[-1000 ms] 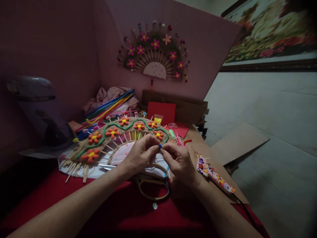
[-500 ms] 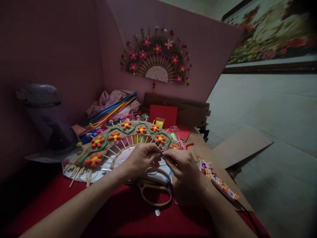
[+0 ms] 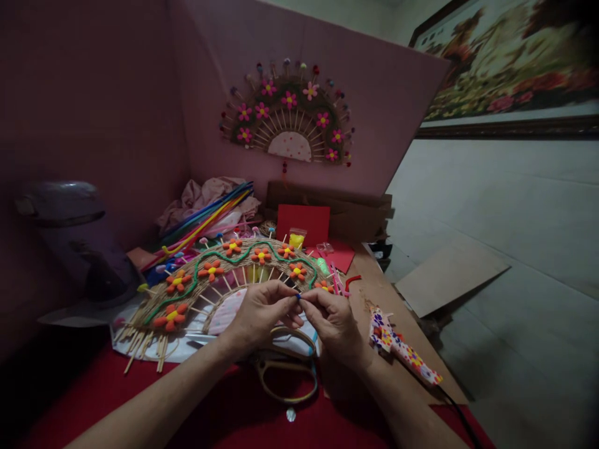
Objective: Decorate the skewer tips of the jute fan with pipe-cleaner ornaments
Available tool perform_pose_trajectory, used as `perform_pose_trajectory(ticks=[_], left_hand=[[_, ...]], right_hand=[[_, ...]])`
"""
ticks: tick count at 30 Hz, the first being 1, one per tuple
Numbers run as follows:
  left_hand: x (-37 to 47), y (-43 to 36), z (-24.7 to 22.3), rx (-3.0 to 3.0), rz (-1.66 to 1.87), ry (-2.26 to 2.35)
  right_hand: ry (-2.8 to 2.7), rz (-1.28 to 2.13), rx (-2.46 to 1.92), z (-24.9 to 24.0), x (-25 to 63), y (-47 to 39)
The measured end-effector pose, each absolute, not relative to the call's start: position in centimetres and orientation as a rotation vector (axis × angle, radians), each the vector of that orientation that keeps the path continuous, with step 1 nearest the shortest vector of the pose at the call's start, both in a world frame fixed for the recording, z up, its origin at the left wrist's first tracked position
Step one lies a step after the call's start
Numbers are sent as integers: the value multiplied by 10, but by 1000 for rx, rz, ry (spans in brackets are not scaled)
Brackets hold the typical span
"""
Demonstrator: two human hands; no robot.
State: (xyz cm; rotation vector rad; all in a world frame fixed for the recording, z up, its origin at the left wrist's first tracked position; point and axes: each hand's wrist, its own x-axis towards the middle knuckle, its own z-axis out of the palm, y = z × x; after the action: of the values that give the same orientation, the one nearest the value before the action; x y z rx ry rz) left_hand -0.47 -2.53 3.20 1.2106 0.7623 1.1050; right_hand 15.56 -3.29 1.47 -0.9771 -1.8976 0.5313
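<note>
Between the fingertips of both my hands is a tiny dark blue piece [image 3: 298, 297], perhaps clay; its exact kind is too small to make out. My left hand [image 3: 262, 312] pinches it from one side, and my right hand [image 3: 333, 321] pinches it from the other. Behind them lies a half-round fan [image 3: 219, 257] of sticks and twine, with orange clay flowers [image 3: 212, 270] and a wavy green cord [image 3: 191, 284]. Part of the fan is hidden by my hands. Scissors [image 3: 287, 380] with tan handles rest below my hands on the red cloth [image 3: 224, 405].
A patterned glue gun [image 3: 405, 349] with a black cord lies on cardboard at right. Coloured pipe cleaners [image 3: 210, 218] and red card [image 3: 304, 224] are behind the fan. A finished-looking fan [image 3: 289, 125] hangs on the pink board. A large flask-like container [image 3: 79, 237] stands at left.
The view has shifted slightly, so most things sit a little lower and further left. My fingertips have turned a little around the blue piece, which both hands still pinch.
</note>
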Motion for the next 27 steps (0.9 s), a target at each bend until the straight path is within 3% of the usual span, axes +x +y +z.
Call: perform_pose_trajectory(ticks=[10, 20, 23, 27], left_hand=[[6, -28, 16, 1300, 1264, 823], [-7, -19, 27, 1436, 1017, 877], [-10, -17, 29, 1282, 1058, 838], [-16, -10, 32, 1063, 1196, 843]], right_hand=[[-1885, 191, -1077, 13, 145, -37], [-2303, -111, -963, 20, 164, -27], [-2205, -162, -996, 26, 166, -29], [-1900, -501, -918, 32, 172, -46]])
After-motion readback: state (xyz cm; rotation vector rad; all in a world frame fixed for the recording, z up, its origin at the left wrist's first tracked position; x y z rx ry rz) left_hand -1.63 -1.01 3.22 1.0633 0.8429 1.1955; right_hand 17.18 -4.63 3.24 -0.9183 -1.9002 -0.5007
